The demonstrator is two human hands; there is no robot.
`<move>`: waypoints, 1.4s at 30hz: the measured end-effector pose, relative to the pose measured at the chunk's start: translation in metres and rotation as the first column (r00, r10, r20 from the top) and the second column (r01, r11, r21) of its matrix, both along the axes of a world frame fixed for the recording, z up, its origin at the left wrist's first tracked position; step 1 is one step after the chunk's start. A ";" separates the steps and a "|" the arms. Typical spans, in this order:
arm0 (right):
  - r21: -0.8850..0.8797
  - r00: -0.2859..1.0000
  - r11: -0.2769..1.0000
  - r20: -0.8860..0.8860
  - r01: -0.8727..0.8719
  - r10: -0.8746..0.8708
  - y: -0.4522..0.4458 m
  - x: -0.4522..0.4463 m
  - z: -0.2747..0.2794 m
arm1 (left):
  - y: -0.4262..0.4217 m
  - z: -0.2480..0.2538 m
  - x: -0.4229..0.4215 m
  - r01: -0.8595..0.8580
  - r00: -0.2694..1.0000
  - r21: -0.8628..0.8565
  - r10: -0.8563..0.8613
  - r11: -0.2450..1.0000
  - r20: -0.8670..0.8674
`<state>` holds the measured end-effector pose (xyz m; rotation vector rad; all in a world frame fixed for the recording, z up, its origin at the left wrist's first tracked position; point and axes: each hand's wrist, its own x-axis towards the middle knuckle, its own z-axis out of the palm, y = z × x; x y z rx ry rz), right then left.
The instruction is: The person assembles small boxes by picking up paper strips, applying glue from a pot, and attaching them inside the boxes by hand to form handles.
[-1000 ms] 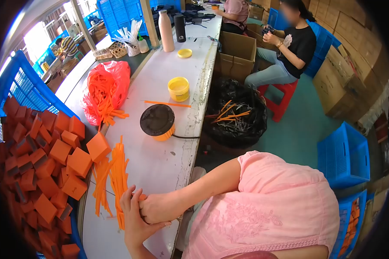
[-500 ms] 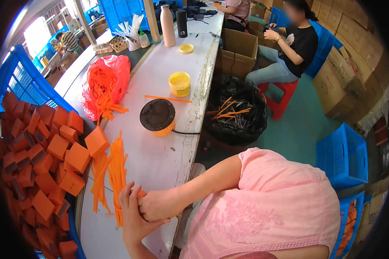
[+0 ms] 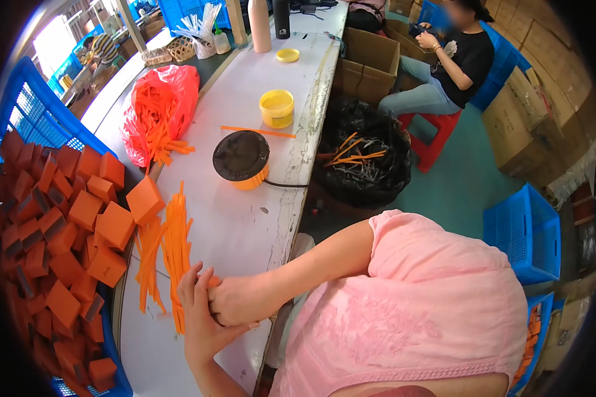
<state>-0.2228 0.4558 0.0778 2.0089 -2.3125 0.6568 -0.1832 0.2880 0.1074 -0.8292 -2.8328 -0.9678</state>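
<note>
Above the table's near edge my two hands are together. My left hand (image 3: 200, 321) curves around the front of my right hand (image 3: 240, 302), its fingers raised and its thumb reaching beneath. Between them a bit of an orange piece (image 3: 214, 282) peeks out; most of it is hidden, so its kind cannot be told. Just beyond my left hand lie two bunches of flat orange strips (image 3: 177, 248) on the white table (image 3: 245, 221). To the left, many small orange boxes (image 3: 116, 228) fill a blue crate (image 3: 30, 99).
A round black-topped orange device (image 3: 241, 159) with a cord stands ahead, near a yellow tub (image 3: 276, 109). Farther off is a red plastic bag (image 3: 191, 92) of orange strips. A black-lined bin (image 3: 391, 175) stands right of the table. A seated person (image 3: 467, 66) works beyond it.
The view has tilted down slightly, so the table and its objects appear higher. My hands stay clasped together in nearly the same pose.
</note>
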 end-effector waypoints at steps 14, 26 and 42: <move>-0.210 0.993 0.976 0.096 -0.048 0.070 0.014 -0.008 -0.008 | 0.001 -0.026 0.006 -0.062 0.995 0.337 0.083 0.939 -0.047; -0.426 0.835 0.885 0.404 -0.191 0.375 0.010 0.006 0.025 | -0.014 -0.023 0.128 -0.590 0.787 0.298 0.617 0.750 0.003; -0.190 0.995 0.982 -0.101 0.007 -0.027 -0.148 -0.138 -0.035 | -0.020 -0.038 0.143 -0.737 0.661 -0.242 0.748 0.630 -0.065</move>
